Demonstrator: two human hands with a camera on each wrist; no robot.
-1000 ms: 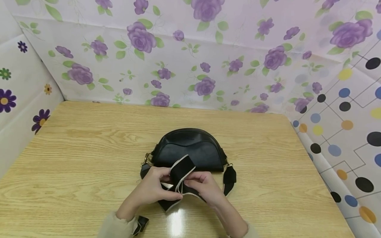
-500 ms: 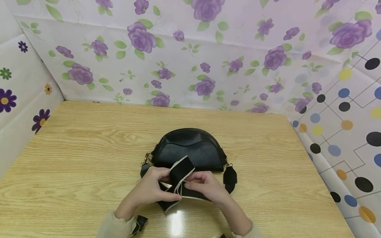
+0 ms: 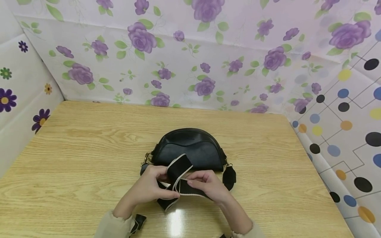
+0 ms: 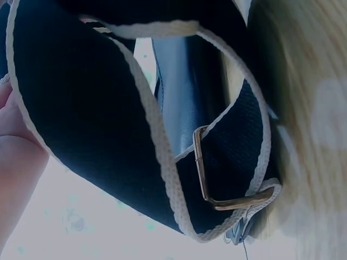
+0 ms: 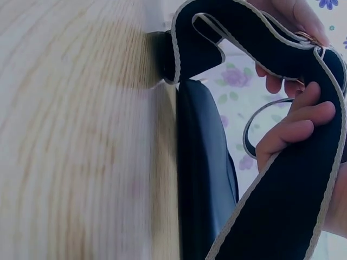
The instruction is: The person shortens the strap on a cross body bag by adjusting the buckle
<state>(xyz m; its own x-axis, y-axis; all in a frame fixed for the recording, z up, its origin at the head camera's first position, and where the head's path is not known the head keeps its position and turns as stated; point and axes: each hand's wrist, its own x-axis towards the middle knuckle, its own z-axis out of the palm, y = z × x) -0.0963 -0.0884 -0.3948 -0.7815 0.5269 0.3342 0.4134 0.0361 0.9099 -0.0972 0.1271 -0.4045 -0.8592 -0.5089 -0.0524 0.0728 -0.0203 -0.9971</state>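
Note:
A black half-moon shoulder bag [image 3: 190,148] lies on the table, its wide black strap [image 3: 191,189] edged in cream cord and bunched in front of it. My left hand [image 3: 150,186] holds the strap at its folded part, thumb stretched along the near side. Between thumb and fingers, my right hand [image 3: 208,186] pinches the strap a little to the right. A raised loop of strap stands between the two hands. In the left wrist view a rectangular gold slide buckle [image 4: 200,168] sits on the strap. Fingers of the right hand curl over the strap in the right wrist view.
Gold clips join the strap to the bag's left end [image 3: 146,158] and right end [image 3: 228,164]. The wooden table [image 3: 89,158] extends on both sides. Flowered cloth [image 3: 178,66] hangs behind it, and dotted cloth [image 3: 342,148] stands at the right.
Both hands stay at the strap. The raised loop and left hand have shifted slightly left, and the strap stretch between the hands now lies flatter and shows more of its width.

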